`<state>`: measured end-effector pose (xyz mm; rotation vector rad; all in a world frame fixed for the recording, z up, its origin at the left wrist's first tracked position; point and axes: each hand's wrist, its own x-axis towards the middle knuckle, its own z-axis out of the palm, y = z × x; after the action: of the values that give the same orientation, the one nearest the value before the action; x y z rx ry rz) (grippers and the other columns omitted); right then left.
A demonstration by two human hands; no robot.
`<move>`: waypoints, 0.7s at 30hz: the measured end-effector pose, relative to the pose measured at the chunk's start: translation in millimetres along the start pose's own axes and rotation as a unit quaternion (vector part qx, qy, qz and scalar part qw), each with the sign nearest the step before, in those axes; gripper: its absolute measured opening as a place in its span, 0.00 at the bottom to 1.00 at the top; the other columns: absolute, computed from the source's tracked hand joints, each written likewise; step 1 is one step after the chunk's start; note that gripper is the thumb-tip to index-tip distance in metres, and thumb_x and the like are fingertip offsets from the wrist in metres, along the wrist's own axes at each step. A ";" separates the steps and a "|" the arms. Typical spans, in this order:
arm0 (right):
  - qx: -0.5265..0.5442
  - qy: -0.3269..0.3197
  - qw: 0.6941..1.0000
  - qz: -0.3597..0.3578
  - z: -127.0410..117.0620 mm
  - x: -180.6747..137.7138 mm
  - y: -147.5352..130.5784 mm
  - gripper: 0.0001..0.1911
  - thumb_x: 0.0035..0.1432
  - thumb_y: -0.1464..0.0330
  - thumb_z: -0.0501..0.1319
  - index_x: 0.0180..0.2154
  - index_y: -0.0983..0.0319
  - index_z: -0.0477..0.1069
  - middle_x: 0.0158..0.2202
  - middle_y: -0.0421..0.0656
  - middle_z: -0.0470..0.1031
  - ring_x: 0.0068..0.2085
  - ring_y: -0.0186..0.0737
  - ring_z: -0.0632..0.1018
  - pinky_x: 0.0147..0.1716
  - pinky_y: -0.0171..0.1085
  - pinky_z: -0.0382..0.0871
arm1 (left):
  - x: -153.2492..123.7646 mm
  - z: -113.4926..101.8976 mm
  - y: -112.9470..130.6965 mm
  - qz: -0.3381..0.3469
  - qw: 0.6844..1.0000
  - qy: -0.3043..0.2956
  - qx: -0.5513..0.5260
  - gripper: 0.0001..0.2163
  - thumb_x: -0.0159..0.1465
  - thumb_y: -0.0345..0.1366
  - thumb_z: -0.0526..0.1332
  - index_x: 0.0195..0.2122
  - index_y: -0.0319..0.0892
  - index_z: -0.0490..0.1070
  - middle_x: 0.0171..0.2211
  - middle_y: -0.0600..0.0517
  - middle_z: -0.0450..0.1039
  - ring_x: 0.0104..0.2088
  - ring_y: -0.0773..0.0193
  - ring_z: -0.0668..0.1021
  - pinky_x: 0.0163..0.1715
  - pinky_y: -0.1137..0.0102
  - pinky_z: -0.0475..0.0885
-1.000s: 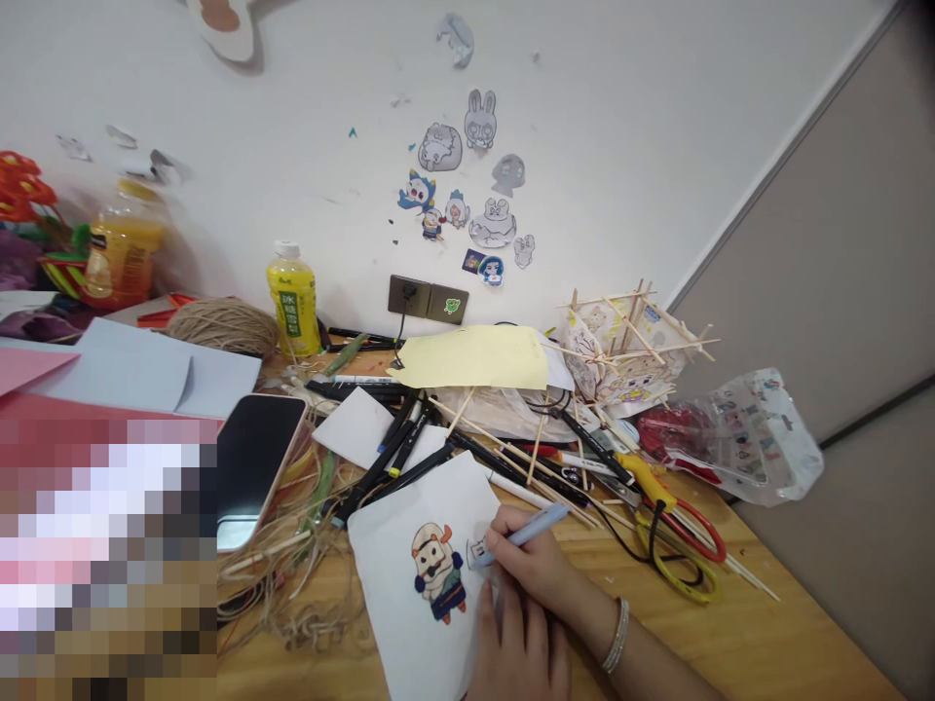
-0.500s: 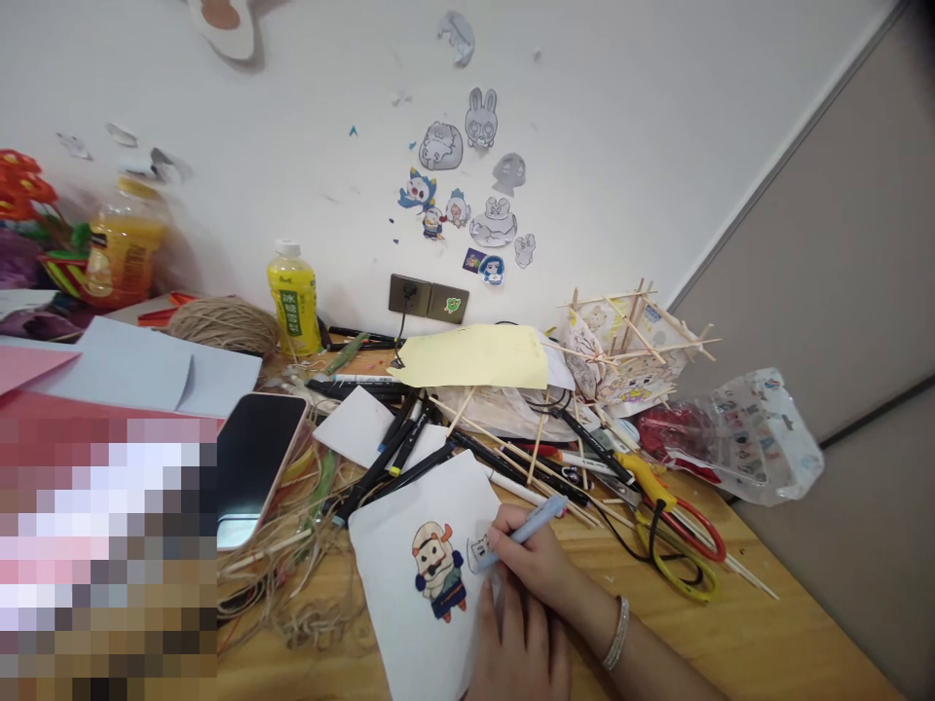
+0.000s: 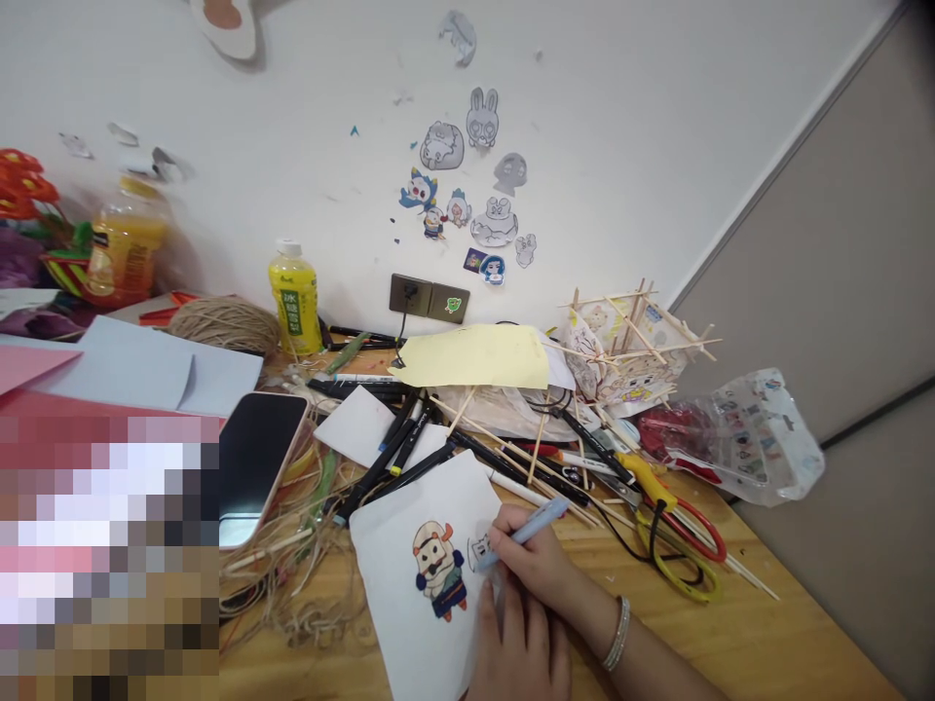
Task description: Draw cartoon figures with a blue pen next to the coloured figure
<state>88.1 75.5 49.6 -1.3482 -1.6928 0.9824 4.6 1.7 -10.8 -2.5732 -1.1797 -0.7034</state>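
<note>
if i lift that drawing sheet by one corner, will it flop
Probably floppy: the drawing sheet looks like thin paper flat on the table. Likely light and slide-prone, since the left hand rests on it while the right hand holds a pen.

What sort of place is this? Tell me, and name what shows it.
Likely a craft desk: marker pens and bamboo sticks strewn about, cartoon cut-outs on the wall, the right hand colouring a drawing with a pen.
</note>
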 end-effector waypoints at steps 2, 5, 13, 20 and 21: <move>0.001 0.003 1.000 0.002 -0.1 0.2 -0.4 0.13 0.52 0.64 0.53 0.19 0.60 0.56 0.19 0.35 0.57 0.24 0.32 0.60 0.24 0.33 0.55 | 0.2 -0.4 -0.1 0.000 1.000 0.000 0.000 0.12 0.59 0.41 0.61 0.43 0.48 0.75 0.44 0.46 0.76 0.49 0.43 0.72 0.47 0.47 0.61; 0.004 0.005 1.000 0.001 -0.2 0.2 -0.5 0.13 0.53 0.64 0.54 0.19 0.60 0.56 0.19 0.35 0.57 0.23 0.32 0.60 0.24 0.33 0.55 | 0.3 -0.2 -0.3 0.001 1.000 0.002 -0.006 0.12 0.58 0.40 0.62 0.43 0.46 0.75 0.43 0.45 0.76 0.48 0.43 0.72 0.47 0.47 0.62; 0.009 0.007 1.000 0.005 0.0 -0.7 -1.1 0.14 0.53 0.63 0.54 0.20 0.60 0.56 0.19 0.35 0.57 0.23 0.32 0.60 0.23 0.32 0.55 | 0.0 1.1 -0.3 -0.002 1.000 0.005 0.001 0.12 0.58 0.41 0.61 0.43 0.48 0.75 0.44 0.46 0.75 0.49 0.45 0.72 0.49 0.50 0.61; 0.015 0.018 1.000 -0.002 1.2 -0.7 2.9 0.14 0.54 0.62 0.55 0.20 0.60 0.58 0.19 0.35 0.59 0.23 0.32 0.63 0.23 0.32 0.57 | -7.3 33.0 -5.7 0.046 0.994 0.097 0.024 0.12 0.61 0.41 0.58 0.44 0.46 0.73 0.41 0.47 0.76 0.45 0.47 0.74 0.48 0.47 0.59; 0.022 0.023 0.999 -0.001 0.7 -1.0 2.2 0.15 0.54 0.62 0.55 0.20 0.60 0.58 0.19 0.35 0.60 0.23 0.32 0.63 0.23 0.32 0.58 | -7.8 36.3 -6.8 0.046 0.992 0.116 0.032 0.13 0.62 0.41 0.57 0.45 0.46 0.73 0.41 0.47 0.76 0.45 0.48 0.74 0.50 0.47 0.57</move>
<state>88.5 74.8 47.3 -1.3295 -1.6293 0.9749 7.0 15.1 -46.0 -2.3989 -0.9881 -0.9001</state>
